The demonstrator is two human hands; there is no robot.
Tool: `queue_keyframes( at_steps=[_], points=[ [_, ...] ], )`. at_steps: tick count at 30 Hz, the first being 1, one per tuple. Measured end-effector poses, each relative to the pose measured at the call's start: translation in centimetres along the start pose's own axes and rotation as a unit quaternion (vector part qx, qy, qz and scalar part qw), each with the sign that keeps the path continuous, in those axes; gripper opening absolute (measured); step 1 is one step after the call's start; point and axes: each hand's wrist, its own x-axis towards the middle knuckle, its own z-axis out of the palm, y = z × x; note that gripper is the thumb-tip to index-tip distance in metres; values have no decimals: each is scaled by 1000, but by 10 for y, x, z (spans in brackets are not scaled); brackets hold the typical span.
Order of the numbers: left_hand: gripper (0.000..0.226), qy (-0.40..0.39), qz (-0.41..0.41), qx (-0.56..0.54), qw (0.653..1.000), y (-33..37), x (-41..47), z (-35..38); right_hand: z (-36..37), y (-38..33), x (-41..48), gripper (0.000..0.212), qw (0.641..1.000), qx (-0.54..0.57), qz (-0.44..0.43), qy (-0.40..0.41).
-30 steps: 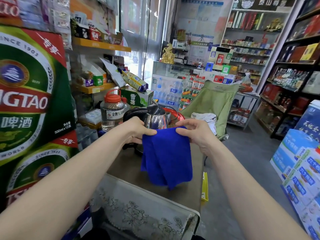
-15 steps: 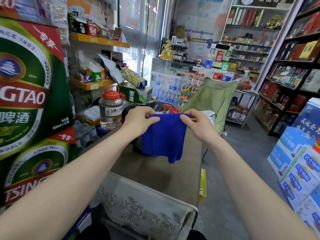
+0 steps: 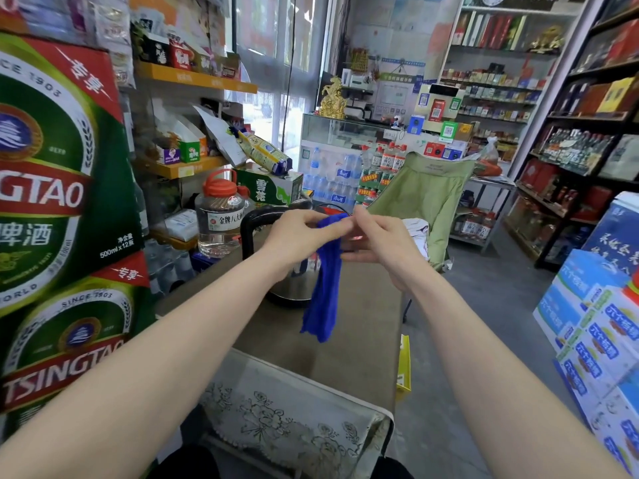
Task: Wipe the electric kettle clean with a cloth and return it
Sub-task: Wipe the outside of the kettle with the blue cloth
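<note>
Left hand [image 3: 297, 233] and right hand [image 3: 380, 243] meet, both pinching the top of the blue cloth [image 3: 323, 299], which hangs folded. The electric kettle [image 3: 288, 288] stands on the table [image 3: 345, 361], directly behind the cloth.

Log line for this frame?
left hand: pinches blue cloth | right hand: pinches blue cloth | blue cloth: hangs bunched | kettle: on table behind it
</note>
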Motion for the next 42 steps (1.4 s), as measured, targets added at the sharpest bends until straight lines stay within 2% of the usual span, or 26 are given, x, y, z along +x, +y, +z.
queue_keyframes(
  at_steps=[2,5,6,7,9,10,11,12,15,17,19,21,24,26,29,32,34,35,37,39,41,42],
  points=[
    [29,13,9,40,999,-4,0,0,-3,5,0,34,1000,10,2,-14],
    [25,36,-14,-13,999,-10,1,-2,-9,19,5,13,998,3,-35,58],
    [26,32,-16,-37,999,-9,0,-2,-12,25,7,20,997,-8,-29,68],
    [28,25,-15,-64,998,-8,0,-3,-14,33,9,36,999,-23,-10,45],
    [30,16,-13,-125,992,-4,1,-5,-12,48,5,64,996,-54,41,-66],
    [30,25,-14,-142,989,-4,4,-6,-9,56,2,66,989,-57,60,-119],
    [30,42,-20,-150,988,-7,7,-9,-5,64,-2,59,985,-46,74,-146],
    [30,69,-29,-142,987,-11,10,-12,-1,70,-5,47,986,-30,83,-143],
    [28,138,-86,-61,985,-36,16,-23,2,73,-11,22,993,-7,73,-88],
    [29,140,-115,23,983,-55,9,-23,-1,68,-14,18,994,-27,59,-83],
    [25,139,-95,152,974,-70,-2,-18,-1,66,-14,15,994,-55,49,-82],
    [12,114,-49,202,972,-76,-12,-10,2,66,-14,13,993,-89,40,-66],
    [40,-33,-50,92,994,-66,-25,6,8,65,-13,9,993,-99,17,-63],
    [37,-99,-41,50,993,-62,-29,13,9,64,-11,11,994,-85,17,-71],
    [29,-78,-22,-2,997,-65,-25,10,6,67,-8,12,995,-60,19,-71],
    [22,-98,-19,-65,993,-65,-21,6,2,74,-7,43,996,-62,-5,-64],
    [22,-112,-12,-79,990,-64,-18,6,0,80,-5,51,994,8,51,-101],
    [24,-96,3,-47,994,-64,-14,4,1,82,-3,44,991,28,68,-116],
    [29,-10,58,78,995,-67,-2,-3,5,86,0,26,993,-10,69,-99],
    [41,108,97,192,971,-69,14,-18,8,90,6,24,995,-60,67,-44],
    [56,169,75,268,946,-71,32,-37,6,93,11,26,996,-51,78,-5],
    [64,167,47,292,940,-75,42,-46,4,94,13,26,996,-22,87,10]
  ],
)
